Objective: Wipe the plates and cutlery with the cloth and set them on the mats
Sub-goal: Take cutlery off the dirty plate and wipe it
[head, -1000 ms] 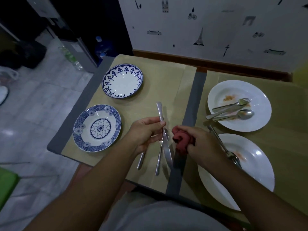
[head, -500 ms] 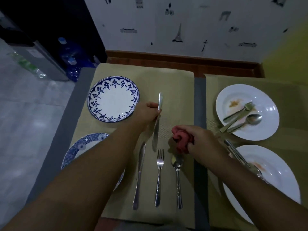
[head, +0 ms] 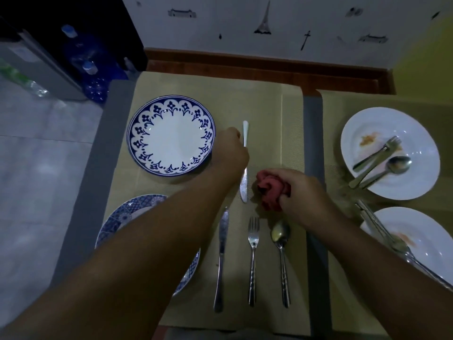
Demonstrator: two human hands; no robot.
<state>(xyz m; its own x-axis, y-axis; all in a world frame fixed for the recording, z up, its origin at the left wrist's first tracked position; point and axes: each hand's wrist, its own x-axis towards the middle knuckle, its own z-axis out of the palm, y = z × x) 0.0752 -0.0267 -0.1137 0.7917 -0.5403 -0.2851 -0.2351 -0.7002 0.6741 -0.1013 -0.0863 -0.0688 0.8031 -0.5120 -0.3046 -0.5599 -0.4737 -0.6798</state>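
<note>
My left hand point(head: 230, 150) grips a table knife point(head: 244, 185) by its handle, low over the left beige mat point(head: 269, 114), just right of a blue-rimmed plate point(head: 171, 135). My right hand point(head: 304, 192) holds a bunched red cloth point(head: 270, 190) beside the knife's blade. Nearer me on the same mat lie a second knife point(head: 221, 256), a fork point(head: 253, 256) and a spoon point(head: 281, 251) side by side. A second blue patterned plate point(head: 127, 212) is partly hidden under my left forearm.
On the right mat point(head: 343, 303) stand two white plates with food stains: the far white plate point(head: 389, 153) bears a fork, a spoon and a knife, the near white plate point(head: 431, 241) bears cutlery too. A grey table strip point(head: 316, 143) separates the mats. Water bottles point(head: 90, 77) stand on the floor.
My left hand has carried the knife away from me, from the table's near side to beside the far blue-rimmed plate. The right hand has kept the cloth; the view has tilted down.
</note>
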